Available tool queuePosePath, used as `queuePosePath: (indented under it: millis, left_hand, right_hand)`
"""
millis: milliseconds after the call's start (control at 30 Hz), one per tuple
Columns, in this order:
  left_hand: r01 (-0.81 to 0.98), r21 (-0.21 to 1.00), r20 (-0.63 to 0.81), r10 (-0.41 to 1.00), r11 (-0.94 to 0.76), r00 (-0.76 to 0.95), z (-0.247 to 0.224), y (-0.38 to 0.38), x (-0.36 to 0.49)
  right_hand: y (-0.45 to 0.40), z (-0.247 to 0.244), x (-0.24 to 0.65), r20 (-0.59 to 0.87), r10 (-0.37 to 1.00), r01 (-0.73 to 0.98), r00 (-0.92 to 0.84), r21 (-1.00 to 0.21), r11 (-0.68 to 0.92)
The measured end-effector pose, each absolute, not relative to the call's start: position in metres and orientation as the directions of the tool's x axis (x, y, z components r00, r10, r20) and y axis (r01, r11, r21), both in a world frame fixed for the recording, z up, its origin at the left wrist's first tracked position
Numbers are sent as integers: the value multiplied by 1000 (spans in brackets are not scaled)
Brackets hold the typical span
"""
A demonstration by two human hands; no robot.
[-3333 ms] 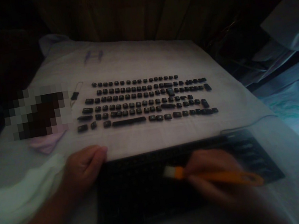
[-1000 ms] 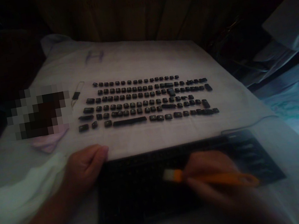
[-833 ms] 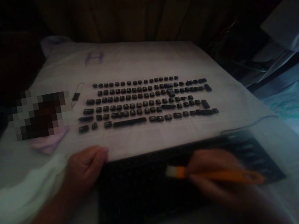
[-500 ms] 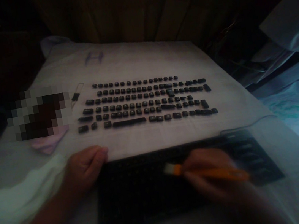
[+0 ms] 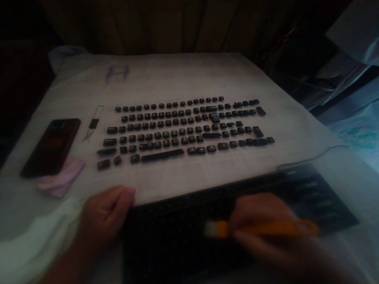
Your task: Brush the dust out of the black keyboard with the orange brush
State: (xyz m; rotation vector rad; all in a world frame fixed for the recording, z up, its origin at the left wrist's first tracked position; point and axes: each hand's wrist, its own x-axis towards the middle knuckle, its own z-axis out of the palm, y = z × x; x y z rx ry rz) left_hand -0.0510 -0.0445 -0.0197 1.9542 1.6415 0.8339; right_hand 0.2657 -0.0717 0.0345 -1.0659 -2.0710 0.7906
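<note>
A black keyboard (image 5: 170, 243) with most of its keycaps off lies flat in front of me. Its left corner is under my left hand (image 5: 108, 212), whose fingers are curled at the edge; their undersides are hidden. My right hand (image 5: 261, 215), blurred, grips the orange handle of a paintbrush (image 5: 223, 229). The pale bristles are on or just above the middle of the keyboard. Beyond it, the loose black keycaps (image 5: 173, 132) lie in several rows, with a long spacebar (image 5: 162, 155) in the nearest one.
A dark phone (image 5: 51, 147) rests on a pink cloth (image 5: 62, 179) at the left, beside a wire keycap puller (image 5: 94, 123). Pale fabric (image 5: 29, 253) lies by my left forearm. A cable (image 5: 313, 158) leaves the keyboard's far side. The table (image 5: 178, 75) has a white cover.
The brush in my right hand has moved slightly left and toward me over the keyboard. My left hand stays in place at the corner.
</note>
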Motion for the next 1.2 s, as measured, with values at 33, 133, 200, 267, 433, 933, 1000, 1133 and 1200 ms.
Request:
queuePosePath:
  millis: [33, 133, 200, 267, 433, 933, 1000, 1133, 1200]
  left_hand:
    - [713, 679, 141, 985, -172, 103, -17, -44, -50]
    - [728, 673, 100, 991, -136, 92, -11, -43, -47]
    - [725, 674, 108, 990, -140, 90, -10, -42, -45]
    - [723, 676, 115, 990, -142, 86, -11, -41, -46]
    - [714, 687, 121, 990, -134, 69, -14, -40, -47]
    - [790, 594, 222, 975, -152, 20, -17, -41, -45]
    - [812, 564, 239, 971, -151, 14, -17, -44, -46]
    - [853, 500, 254, 967, -148, 19, -17, -50, -47]
    - [868, 476, 254, 967, -141, 18, -18, -53, -47]
  right_hand:
    - [-72, 35, 268, 289, 864, 448, -413, -761, 469]
    - [-69, 33, 282, 351, 891, 419, -287, -791, 446]
    - [-66, 29, 291, 357, 927, 385, -114, -844, 373]
    - [-64, 24, 296, 330, 943, 345, 30, -889, 300]
    - [-55, 14, 290, 322, 930, 352, 178, -903, 245]
    - [-79, -3, 295, 449, 893, 454, -24, -791, 410]
    - [-81, -9, 293, 469, 883, 472, -30, -772, 426]
    - [-84, -13, 290, 495, 868, 513, -32, -737, 440]
    - [-84, -13, 289, 495, 867, 525, -59, -723, 448]
